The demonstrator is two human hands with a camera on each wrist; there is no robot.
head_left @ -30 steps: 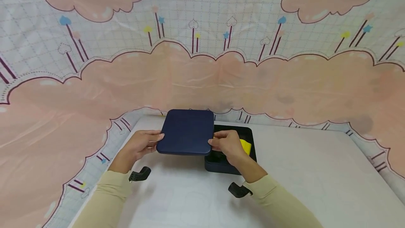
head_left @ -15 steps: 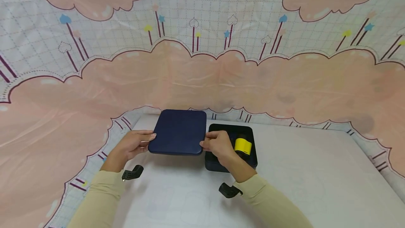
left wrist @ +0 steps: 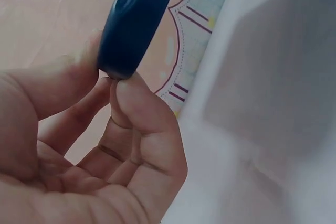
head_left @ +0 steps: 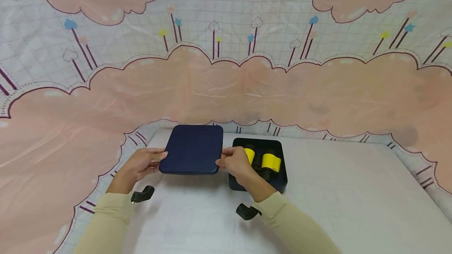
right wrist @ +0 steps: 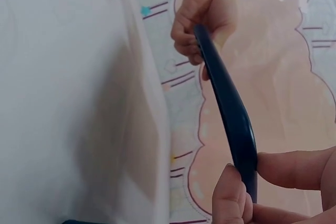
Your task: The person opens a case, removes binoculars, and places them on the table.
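Observation:
A dark blue lid (head_left: 192,149), flat with rounded corners, hangs above the table between both hands. My left hand (head_left: 138,164) pinches its left edge, and in the left wrist view thumb and fingers meet at the lid's rim (left wrist: 137,30). The right edge is pinched by my right hand (head_left: 239,164), with the thumb on one face and fingers on the other in the right wrist view. Just behind the right hand sits a dark box (head_left: 280,181) without a cover. Inside it lie yellow and black binoculars (head_left: 271,162), their left barrel partly hidden by that hand.
The white table (head_left: 335,191) stretches to the right and toward the front. A patterned cloth (head_left: 226,89) with clouds hangs behind and along the left side. Black wrist devices (head_left: 143,194) are worn at both cuffs.
Both hands have carried the lid leftward, away from above the box. More of the box and both yellow barrels of the binoculars now show.

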